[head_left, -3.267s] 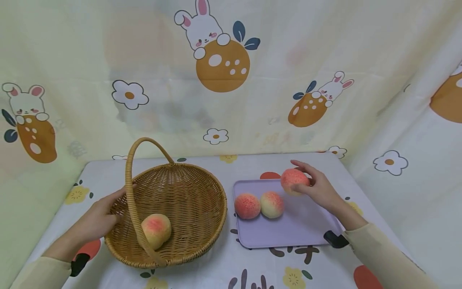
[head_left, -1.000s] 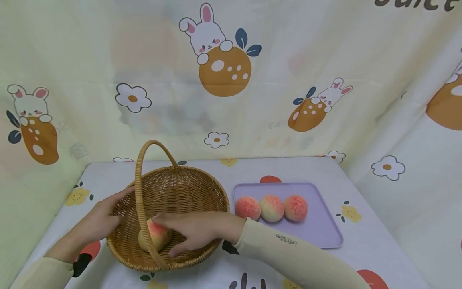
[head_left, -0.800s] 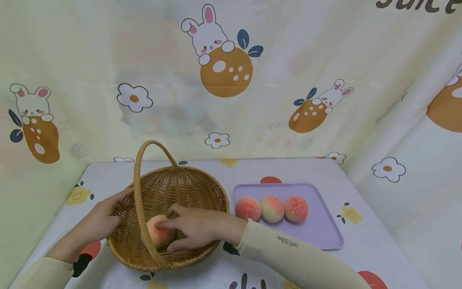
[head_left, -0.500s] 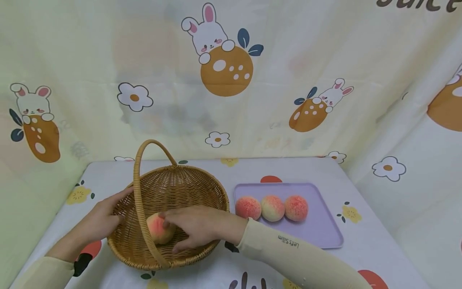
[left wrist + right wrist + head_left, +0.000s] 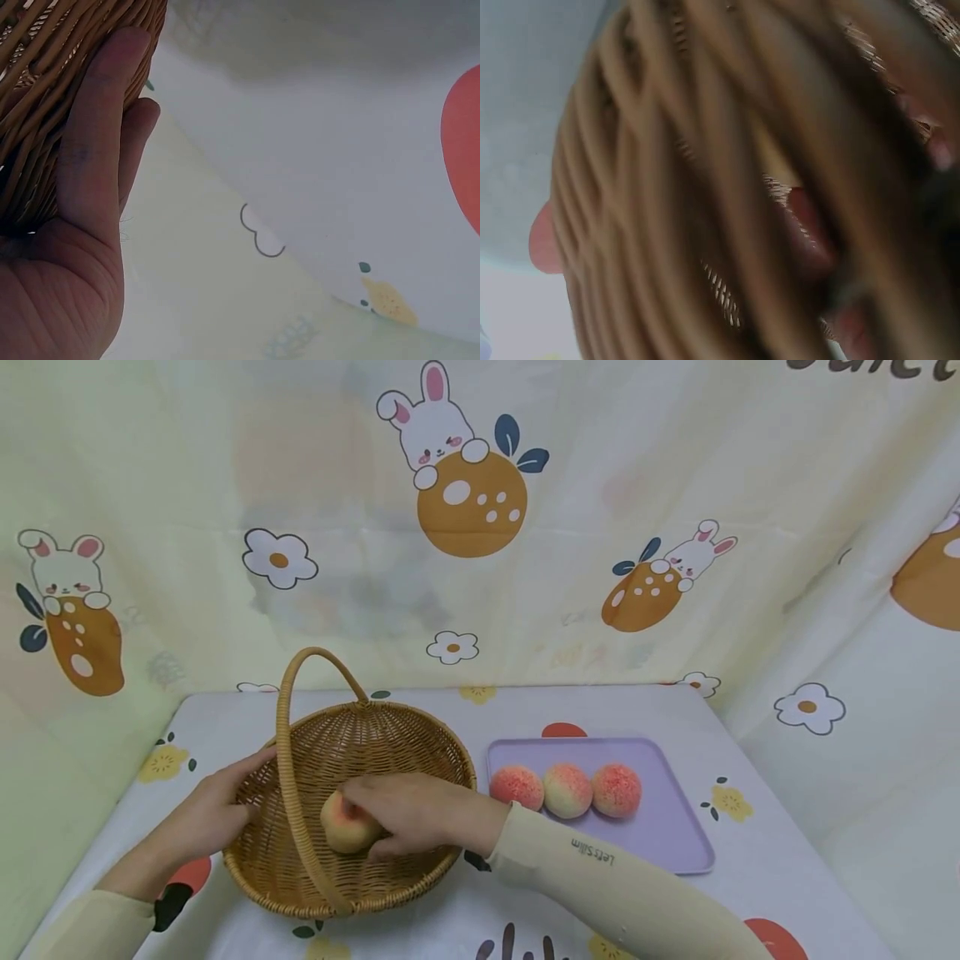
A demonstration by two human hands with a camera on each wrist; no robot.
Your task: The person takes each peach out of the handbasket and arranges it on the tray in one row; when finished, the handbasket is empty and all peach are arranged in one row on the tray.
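A wicker basket (image 5: 420,752) with an arched handle stands on the left of the table. My left hand (image 5: 212,810) grips its left rim; in the left wrist view, fingers of that hand (image 5: 90,165) lie along the outside weave. Inside the basket is a yellow-and-red peach (image 5: 347,828). My right hand (image 5: 412,810) reaches over the right rim and holds this peach, its fingers bent over the top and the thumb low on the near side. Part of the peach is hidden by the hand. Close, blurred wicker (image 5: 705,187) covers most of the right wrist view.
A lilac tray (image 5: 660,847) lies right of the basket, with three peaches (image 5: 567,792) side by side on it. My right forearm crosses in front of the tray. The basket's handle (image 5: 287,752) arches over its left part. A printed curtain (image 5: 360,585) hangs behind the table.
My right hand has gone from the tray, where it held a peach, into the basket. Lately it has shifted the peach there right and slightly away. The left hand stays on the rim.
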